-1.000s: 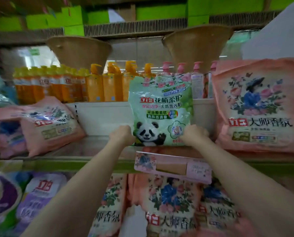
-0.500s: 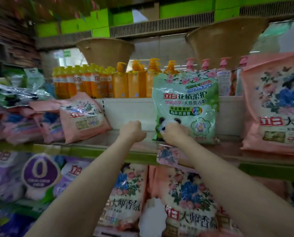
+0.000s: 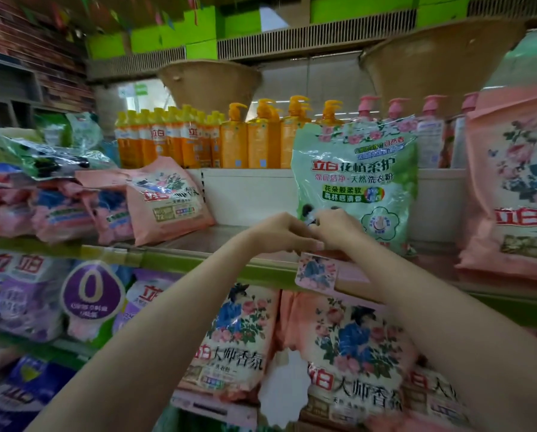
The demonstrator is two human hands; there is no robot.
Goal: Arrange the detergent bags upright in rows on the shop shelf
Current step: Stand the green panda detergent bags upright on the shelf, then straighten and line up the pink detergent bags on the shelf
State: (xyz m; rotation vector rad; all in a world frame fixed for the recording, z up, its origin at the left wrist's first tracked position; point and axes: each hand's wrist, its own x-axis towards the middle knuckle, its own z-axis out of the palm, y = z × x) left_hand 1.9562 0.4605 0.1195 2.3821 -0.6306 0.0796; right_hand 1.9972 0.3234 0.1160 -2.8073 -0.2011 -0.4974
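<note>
A green detergent bag (image 3: 357, 179) with a panda print stands upright on the middle shelf (image 3: 179, 260), right of centre. My left hand (image 3: 279, 233) and my right hand (image 3: 337, 227) meet at its lower left corner. The right hand's fingers lie on the bag's front and cover the panda. My left hand's fingers curl around the bag's left edge beside them. A large pink detergent bag (image 3: 516, 188) stands upright just to the right. A smaller pink bag (image 3: 167, 198) leans back at the left, with several pink bags (image 3: 61, 210) lying flat beyond it.
Bare shelf floor (image 3: 229, 235) lies between the leaning pink bag and the green one. Orange pump bottles (image 3: 236, 141) and pink pump bottles (image 3: 429, 132) line the raised ledge behind. A pink price tag (image 3: 317, 271) hangs on the shelf edge. Pink floral bags (image 3: 354, 353) and purple bags (image 3: 27, 297) fill the shelf below.
My left hand let go of the bag's left corner, drew away as a fist, then came back to it. My right hand moved from the right corner to the lower left front. The view swung left.
</note>
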